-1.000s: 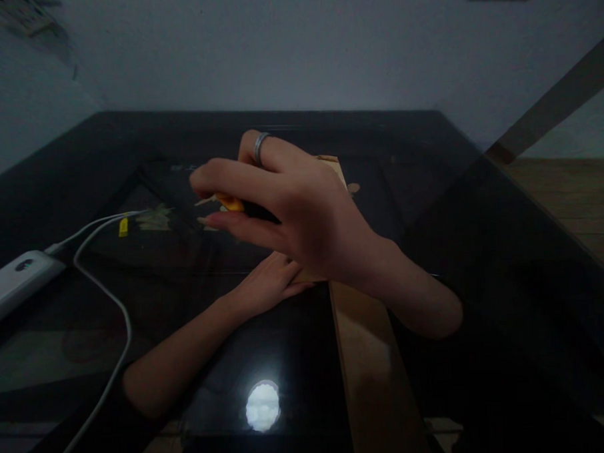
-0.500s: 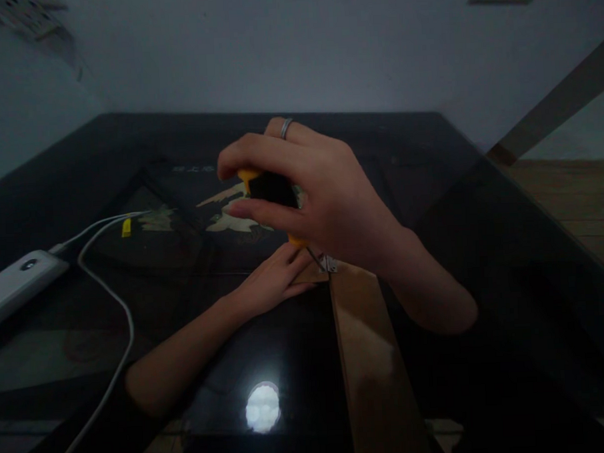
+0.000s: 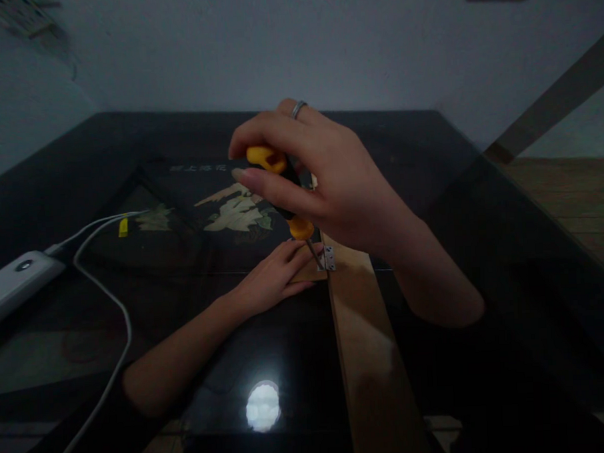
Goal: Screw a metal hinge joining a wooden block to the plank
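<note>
My right hand [image 3: 334,171] is closed around a yellow-and-black screwdriver [image 3: 301,228], thumb and fingers near the handle's top. The shaft slants down to a small metal hinge [image 3: 329,257]; its tip meets the hinge's left leaf, though I cannot make out a screw there. That hinge spans the joint between a small wooden piece [image 3: 307,274] on the left and a long wooden board [image 3: 361,317]. My left hand [image 3: 271,278] lies flat with fingers stretched over the small piece, pressing on it beside the hinge and covering most of it.
Everything rests on a dark glossy table [image 3: 212,364] with a printed leaf pattern. To the left lies a white power bank [image 3: 21,282] with a white cable [image 3: 117,298] bearing a yellow tag [image 3: 123,226]. A wall [image 3: 254,48] stands behind the table.
My right hand has shifted slightly up and right, and the screwdriver handle stands more upright with its yellow end showing. My left hand and the wood look unmoved.
</note>
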### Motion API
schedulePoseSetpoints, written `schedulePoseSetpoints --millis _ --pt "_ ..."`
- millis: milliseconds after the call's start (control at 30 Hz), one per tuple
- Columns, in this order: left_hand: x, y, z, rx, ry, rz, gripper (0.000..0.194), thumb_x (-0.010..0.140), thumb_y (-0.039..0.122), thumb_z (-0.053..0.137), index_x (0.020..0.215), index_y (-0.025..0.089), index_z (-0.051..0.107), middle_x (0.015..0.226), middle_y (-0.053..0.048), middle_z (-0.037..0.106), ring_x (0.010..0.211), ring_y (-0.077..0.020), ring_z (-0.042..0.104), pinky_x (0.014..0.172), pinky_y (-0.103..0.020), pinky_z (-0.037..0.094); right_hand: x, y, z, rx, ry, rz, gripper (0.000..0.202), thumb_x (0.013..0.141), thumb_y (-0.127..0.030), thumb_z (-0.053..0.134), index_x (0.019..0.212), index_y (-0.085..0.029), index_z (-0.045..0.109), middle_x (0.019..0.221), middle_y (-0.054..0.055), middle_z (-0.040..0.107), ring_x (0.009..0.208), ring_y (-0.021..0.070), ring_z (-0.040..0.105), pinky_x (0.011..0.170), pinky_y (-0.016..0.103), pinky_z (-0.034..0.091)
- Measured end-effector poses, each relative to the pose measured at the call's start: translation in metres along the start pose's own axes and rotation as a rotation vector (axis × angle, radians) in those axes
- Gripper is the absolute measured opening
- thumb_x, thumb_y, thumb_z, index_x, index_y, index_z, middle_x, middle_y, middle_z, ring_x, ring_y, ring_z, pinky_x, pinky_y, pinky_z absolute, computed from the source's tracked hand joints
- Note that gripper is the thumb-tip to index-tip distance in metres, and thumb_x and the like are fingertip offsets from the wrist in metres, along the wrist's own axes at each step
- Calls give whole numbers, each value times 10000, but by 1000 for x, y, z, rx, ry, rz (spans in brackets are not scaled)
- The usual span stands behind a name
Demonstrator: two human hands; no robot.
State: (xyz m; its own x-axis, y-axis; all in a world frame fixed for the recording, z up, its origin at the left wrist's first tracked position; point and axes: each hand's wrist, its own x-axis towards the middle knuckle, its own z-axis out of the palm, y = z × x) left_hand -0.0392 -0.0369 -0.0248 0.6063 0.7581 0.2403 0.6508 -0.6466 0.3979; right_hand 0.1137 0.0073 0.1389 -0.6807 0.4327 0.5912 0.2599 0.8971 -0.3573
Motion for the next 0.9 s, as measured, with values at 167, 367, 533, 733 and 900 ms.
schedulePoseSetpoints --millis 167,367,533,733,900 --pt "-1 -1 0 5 -15 -21 577 882 375 548 1393 215 335 1316 -153 455 1232 -315 451 995 -487 431 1 -3 -2 191 -141 -44 262 908 -148 458 1156 -131 543 1178 -8 623 1036 52 557 884 178 422" --pt "0 4 -6 -12 -32 -56 512 858 348 585 1326 223 420 1323 -118 493 1273 -318 428 1018 -484 410 -2 -5 14 83 -90 -83 274 905 -279 513 1153 -168 554 1112 22 600 1014 131 553 924 288 435" --pt "-2 5 -6 -37 -2 -78 499 846 356 592 1297 197 450 1292 -117 537 1242 -311 468 1006 -452 426 0 -8 15 232 -184 -71 291 958 -222 370 1201 -140 507 1191 33 588 1056 94 556 943 243 421" --pt "-3 2 -10 -48 3 -61 529 824 342 604 1299 177 439 1276 -133 544 1205 -306 500 994 -453 437 -2 -4 12 213 -87 -159 230 920 -241 487 1100 -120 564 1106 20 628 1018 82 548 936 233 413" --pt "-2 -1 -16 -19 -8 1 510 830 333 606 1285 175 437 1304 -139 519 1222 -295 485 1012 -444 424 -2 -6 11 29 -72 -19 283 913 -365 489 1092 -156 559 1061 26 586 949 126 547 857 259 432"
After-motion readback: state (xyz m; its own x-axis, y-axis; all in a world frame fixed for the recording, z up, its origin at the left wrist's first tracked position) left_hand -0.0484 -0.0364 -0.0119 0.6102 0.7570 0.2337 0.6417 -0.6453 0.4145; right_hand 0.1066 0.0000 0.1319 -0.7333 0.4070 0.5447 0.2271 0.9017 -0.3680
